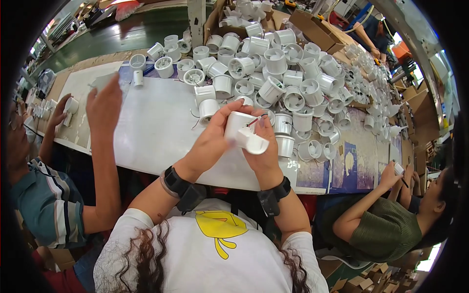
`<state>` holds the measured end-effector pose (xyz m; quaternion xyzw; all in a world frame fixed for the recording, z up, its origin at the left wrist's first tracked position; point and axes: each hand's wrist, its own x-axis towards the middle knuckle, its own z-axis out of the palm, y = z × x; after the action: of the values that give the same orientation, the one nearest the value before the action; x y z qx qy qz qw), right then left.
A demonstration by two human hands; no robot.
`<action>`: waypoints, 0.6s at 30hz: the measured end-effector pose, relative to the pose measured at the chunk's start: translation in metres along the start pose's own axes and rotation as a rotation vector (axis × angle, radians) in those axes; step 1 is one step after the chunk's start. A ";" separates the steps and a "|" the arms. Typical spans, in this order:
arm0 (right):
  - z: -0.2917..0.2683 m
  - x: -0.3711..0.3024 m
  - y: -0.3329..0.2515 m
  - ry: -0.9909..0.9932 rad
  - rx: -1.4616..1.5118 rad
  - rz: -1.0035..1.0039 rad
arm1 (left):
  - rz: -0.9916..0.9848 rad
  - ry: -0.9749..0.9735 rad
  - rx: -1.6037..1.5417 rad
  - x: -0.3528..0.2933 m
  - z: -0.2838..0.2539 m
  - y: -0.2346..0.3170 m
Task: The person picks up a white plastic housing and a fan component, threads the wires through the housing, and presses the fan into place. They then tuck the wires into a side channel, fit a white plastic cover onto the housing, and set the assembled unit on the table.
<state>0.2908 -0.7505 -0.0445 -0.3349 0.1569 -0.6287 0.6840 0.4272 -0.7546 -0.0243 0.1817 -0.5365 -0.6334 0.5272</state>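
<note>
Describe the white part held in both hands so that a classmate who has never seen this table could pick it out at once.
Start at the long white table with its heap of white fan housings. Near its front edge, the left hand and right hand meet around one white cylindrical housing. Unlike its neighbours, it is lifted off the table, with a red wire on top.

both hands, left hand [211, 141] and right hand [265, 146], hold a white plastic fan housing [243, 131] above the white table [151, 132].

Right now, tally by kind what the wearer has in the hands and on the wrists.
White cylindrical housing: 1
White curved part: 1
Black wrist strap: 2
Total: 4
The left hand grips the housing; the right hand holds the curved part against it.
</note>
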 end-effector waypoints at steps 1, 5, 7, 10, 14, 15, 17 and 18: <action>-0.001 -0.001 0.000 -0.033 0.017 0.000 | -0.087 0.037 -0.193 0.000 -0.001 0.004; 0.003 -0.004 -0.003 -0.042 -0.130 -0.042 | -0.088 0.083 -0.388 -0.003 -0.001 -0.006; 0.000 -0.005 -0.005 -0.033 -0.163 -0.041 | -0.052 0.086 -0.392 -0.004 0.001 -0.014; -0.002 -0.006 -0.006 -0.027 -0.229 -0.046 | 0.001 0.101 -0.397 -0.007 0.003 -0.021; -0.003 -0.001 -0.008 0.016 -0.227 0.003 | -0.104 0.105 -0.556 0.001 -0.001 -0.024; -0.003 0.000 -0.010 -0.019 -0.240 -0.042 | -0.103 0.105 -0.554 0.002 -0.002 -0.023; -0.003 0.003 -0.013 -0.093 -0.264 -0.133 | -0.122 0.119 -0.715 0.005 -0.004 -0.020; -0.004 0.003 -0.013 -0.096 -0.266 -0.139 | -0.131 0.120 -0.797 0.008 -0.004 -0.018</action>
<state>0.2789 -0.7541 -0.0378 -0.4623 0.1826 -0.6315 0.5951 0.4188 -0.7655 -0.0387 0.0339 -0.2047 -0.8122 0.5453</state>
